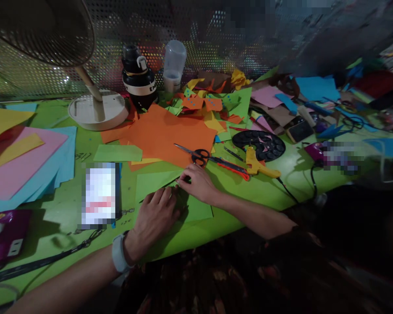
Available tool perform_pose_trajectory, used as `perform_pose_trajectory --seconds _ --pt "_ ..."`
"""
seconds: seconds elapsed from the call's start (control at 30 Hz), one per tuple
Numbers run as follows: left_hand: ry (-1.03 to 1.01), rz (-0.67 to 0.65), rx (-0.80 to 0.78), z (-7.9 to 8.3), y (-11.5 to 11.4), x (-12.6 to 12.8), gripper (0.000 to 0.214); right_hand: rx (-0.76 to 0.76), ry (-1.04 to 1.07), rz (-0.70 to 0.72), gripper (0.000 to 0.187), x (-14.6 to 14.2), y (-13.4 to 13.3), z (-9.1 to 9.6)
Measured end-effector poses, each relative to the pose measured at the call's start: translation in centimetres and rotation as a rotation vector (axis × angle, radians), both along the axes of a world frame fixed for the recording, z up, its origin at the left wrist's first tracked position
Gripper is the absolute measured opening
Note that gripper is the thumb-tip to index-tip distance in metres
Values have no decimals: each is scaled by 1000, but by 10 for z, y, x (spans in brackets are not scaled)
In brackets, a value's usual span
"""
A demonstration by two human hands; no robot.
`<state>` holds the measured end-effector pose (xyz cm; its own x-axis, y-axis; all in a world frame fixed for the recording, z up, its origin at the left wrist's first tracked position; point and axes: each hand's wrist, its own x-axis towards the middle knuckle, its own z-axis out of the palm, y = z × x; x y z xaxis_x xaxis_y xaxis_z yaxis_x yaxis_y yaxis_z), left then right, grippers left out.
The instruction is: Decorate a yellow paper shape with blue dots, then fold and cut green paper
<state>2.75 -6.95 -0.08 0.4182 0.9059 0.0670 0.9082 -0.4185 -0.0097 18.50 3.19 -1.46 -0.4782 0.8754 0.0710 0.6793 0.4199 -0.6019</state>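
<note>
A sheet of green paper [199,211] lies in front of me on the green table, its upper part raised in a fold or loose strip. My left hand [157,213], with a pale band on the wrist, rests on the paper with its fingers curled together over the raised part. My right hand [198,183] pinches the green paper's edge between thumb and fingers. The exact fold under my fingertips is hidden. Just beyond my right hand lie black-handled scissors [199,155], and a red-orange utility knife [232,169] is to their right.
Orange paper [173,135] and scraps spread behind. To the right are a yellow glue gun [258,163] with a cord and a black palette [265,146]. A lit phone [100,194], coloured sheets [29,161] and a fan [98,109] stand left. A black bottle [139,83] is at the back.
</note>
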Motion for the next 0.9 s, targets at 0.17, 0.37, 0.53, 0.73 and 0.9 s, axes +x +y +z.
perform_pose_trajectory --seconds 0.17,0.37,0.53,0.73,0.9 --pt "-3 -8 -8 -1 0 0 31 24 1 -1 11 0 0 -2" --pt "-3 0 -4 -2 1 -1 38 34 -24 9 11 0 0 -4" --pt "-11 -12 -11 1 3 0 47 30 -23 29 11 1 0 -2" --pt "-6 -17 -19 0 4 0 52 -15 39 -51 14 12 6 7" --pt "24 -41 27 -3 5 0 58 -163 -131 -39 25 14 4 10"
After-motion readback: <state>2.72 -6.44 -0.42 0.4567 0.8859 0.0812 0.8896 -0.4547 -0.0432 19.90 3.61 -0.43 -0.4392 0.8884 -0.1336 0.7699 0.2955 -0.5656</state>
